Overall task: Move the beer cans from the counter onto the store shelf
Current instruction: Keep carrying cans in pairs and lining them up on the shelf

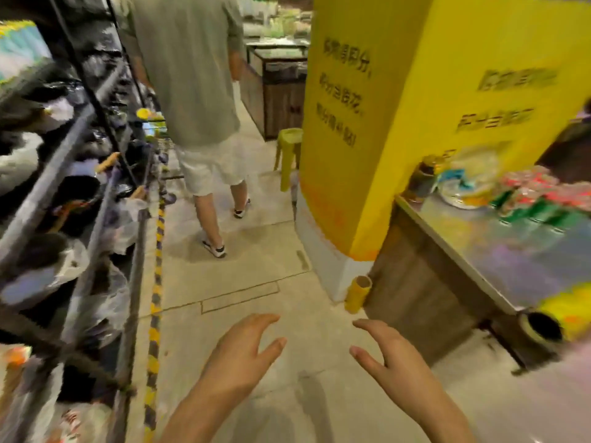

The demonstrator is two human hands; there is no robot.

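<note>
Between shelf [96, 174] and worktop [479, 251], both hands [236, 356] [393, 359] spread-fingered, empty; next likely: turn right, reach the beer cans [537, 209].

Head-worn wide-angle view, looking forward and down along a shop aisle.

There is only this one view, so no second view shares any of the scene. The camera sits above the wearer's two bare forearms, which enter from the bottom edge, so the left hand [238, 356] and right hand [388, 356] lie nearest the lens. It faces down the pale concrete floor [256, 282], with the dark metal shelf rack [96, 193] running along the left edge and the shiny steel-topped wooden counter [473, 251] along the right. A tall yellow printed pillar [399, 107] stands ahead on the right. Edges bend and blur, as a wide lens gives.
</note>
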